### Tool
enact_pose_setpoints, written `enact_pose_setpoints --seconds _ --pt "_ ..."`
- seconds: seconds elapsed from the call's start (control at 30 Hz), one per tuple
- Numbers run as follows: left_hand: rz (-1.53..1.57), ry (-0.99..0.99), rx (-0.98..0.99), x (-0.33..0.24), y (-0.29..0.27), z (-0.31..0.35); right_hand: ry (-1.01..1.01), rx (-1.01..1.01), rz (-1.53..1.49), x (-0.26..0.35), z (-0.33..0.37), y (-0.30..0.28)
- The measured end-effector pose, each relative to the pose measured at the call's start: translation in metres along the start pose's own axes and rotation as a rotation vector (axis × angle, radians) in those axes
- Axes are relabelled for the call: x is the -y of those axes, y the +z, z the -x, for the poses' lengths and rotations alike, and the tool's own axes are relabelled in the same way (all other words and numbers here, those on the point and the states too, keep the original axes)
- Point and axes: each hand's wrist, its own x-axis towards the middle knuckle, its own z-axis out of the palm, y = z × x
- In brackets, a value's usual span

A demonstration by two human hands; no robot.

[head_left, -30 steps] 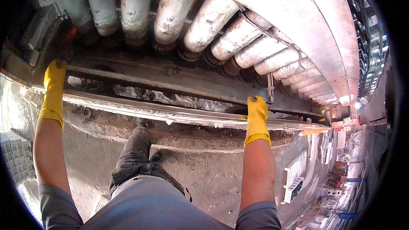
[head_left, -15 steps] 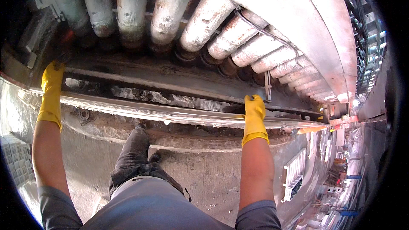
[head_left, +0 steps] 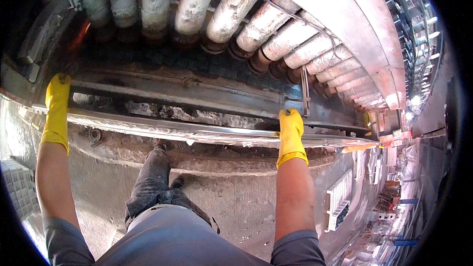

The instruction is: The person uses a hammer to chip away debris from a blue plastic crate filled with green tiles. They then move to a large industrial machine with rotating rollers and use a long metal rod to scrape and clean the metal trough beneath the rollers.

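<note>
My left hand (head_left: 57, 99), in a yellow rubber glove, is closed at the left end of a long dark metal beam (head_left: 197, 97). My right hand (head_left: 291, 135), gloved the same way, has its fingers curled at the beam's front edge, near an upright metal bracket (head_left: 305, 93). Both wrists cross above a pale metal rail (head_left: 217, 134) that runs nearer to me. Between beam and rail is a gap with rough, shiny material (head_left: 192, 114) in it. The gloves hide the exact grip of the fingertips.
A row of thick, worn metal cylinders (head_left: 192, 5) stands beyond the beam, under a curved pale metal cover (head_left: 340, 0). Orange glow (head_left: 81, 32) shows at far left. White plastic crates (head_left: 339, 199) stand on the concrete floor (head_left: 231, 202) at right, another crate (head_left: 22, 187) at left.
The cylinders and cover sit slightly higher in the view, and more of the dark space below them shows. Both hands keep their hold and have shifted only a little left in the picture.
</note>
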Motion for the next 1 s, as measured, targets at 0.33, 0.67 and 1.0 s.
enact_pose_setpoints --seconds 0.33,0.67,1.0 --pt "0.028 -0.028 0.031 0.035 0.014 0.011 0.059 0.04 -0.105 0.004 0.037 -0.012" --pt "0.074 0.022 -0.002 0.067 0.033 0.012 0.029 0.002 -0.037 -0.033 0.024 0.012" --pt "0.083 0.046 -0.062 0.091 0.058 0.021 0.022 -0.017 -0.005 -0.049 0.045 0.011"
